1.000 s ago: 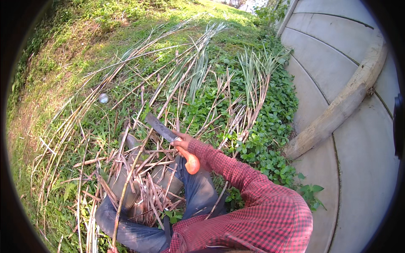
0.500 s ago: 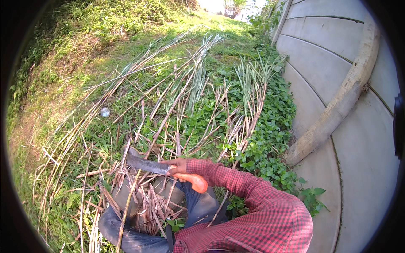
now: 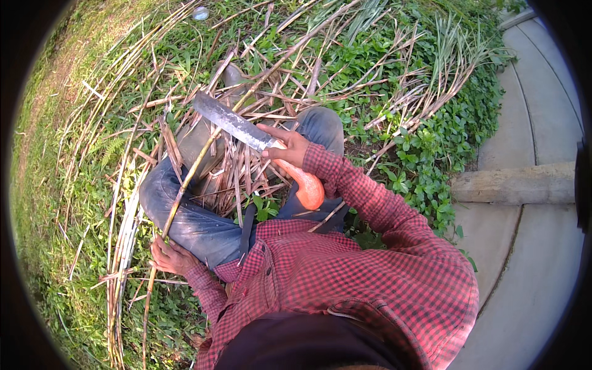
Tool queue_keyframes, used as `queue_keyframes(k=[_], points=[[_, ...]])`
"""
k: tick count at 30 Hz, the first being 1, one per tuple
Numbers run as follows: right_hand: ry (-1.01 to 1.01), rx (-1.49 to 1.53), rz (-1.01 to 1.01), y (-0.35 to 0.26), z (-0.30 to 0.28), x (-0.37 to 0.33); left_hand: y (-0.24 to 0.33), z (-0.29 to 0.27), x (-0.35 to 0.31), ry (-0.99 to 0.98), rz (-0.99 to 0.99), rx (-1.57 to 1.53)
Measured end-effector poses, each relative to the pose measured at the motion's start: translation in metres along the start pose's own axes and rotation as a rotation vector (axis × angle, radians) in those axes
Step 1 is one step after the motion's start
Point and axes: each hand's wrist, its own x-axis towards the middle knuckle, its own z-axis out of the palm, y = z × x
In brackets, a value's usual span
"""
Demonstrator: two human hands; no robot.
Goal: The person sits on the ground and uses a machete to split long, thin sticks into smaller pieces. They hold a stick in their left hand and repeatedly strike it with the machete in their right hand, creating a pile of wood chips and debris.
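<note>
Your right hand [image 3: 291,148] is closed around the machete [image 3: 243,129] up where the orange handle [image 3: 307,188] meets the blade [image 3: 217,112], with the handle's fat curved end sticking out below your palm. Your left hand [image 3: 172,258], down beside your bent left knee, pinches one long cane-like stalk [image 3: 187,187] near its lower end; exact thumb placement is hard to make out. That stalk slants up past your left leg [image 3: 197,206], under the line of the blade, and on toward the upper right; blade and stalk cross in view, but you can't tell whether the edge is touching. Step in hand, as I judge it: cleaning or trimming this stalk, one hand steadying, the other working the edge. Next move probably calls for a firm left grip, a shallow blade angle, and strokes kept clear of that hand and both knees. Between your legs sits a loose heap of dry husk strips [image 3: 237,166]. Left of you, more long stalks [image 3: 117,290] lie roughly lengthwise on the grass; upper right, a leafy-topped bunch [image 3: 453,74] rests on low green plants [image 3: 425,166]. Near the top edge there's a small clear round object [image 3: 200,13], kind unclear. Far right: pale slabs [image 3: 542,265] with a log [image 3: 512,185] against them.
</note>
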Motion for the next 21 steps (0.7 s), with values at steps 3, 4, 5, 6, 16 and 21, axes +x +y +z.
queue_keyframes(k=[3,4,5,6,16,21], points=[[0.068,0.295,0.269,-0.03,-0.036,0.0,-0.017,0.012,0.003,-0.102,0.023,-0.015],[0.141,0.283,0.324,-0.032,-0.051,0.002,-0.02,0.015,0.01,-0.181,0.034,0.059],[0.222,0.303,0.359,-0.029,-0.064,0.005,-0.017,0.012,0.025,-0.12,0.148,0.026],[0.311,0.291,0.306,-0.027,-0.076,0.01,-0.028,0.015,0.03,-0.287,0.146,-0.008],[0.513,0.269,0.154,0.013,-0.151,0.06,-0.064,0.009,0.077,-1.515,-0.419,-0.776],[0.301,0.21,0.083,0.027,-0.1,0.051,-0.059,0.006,0.084,-1.592,-0.463,-0.759]])
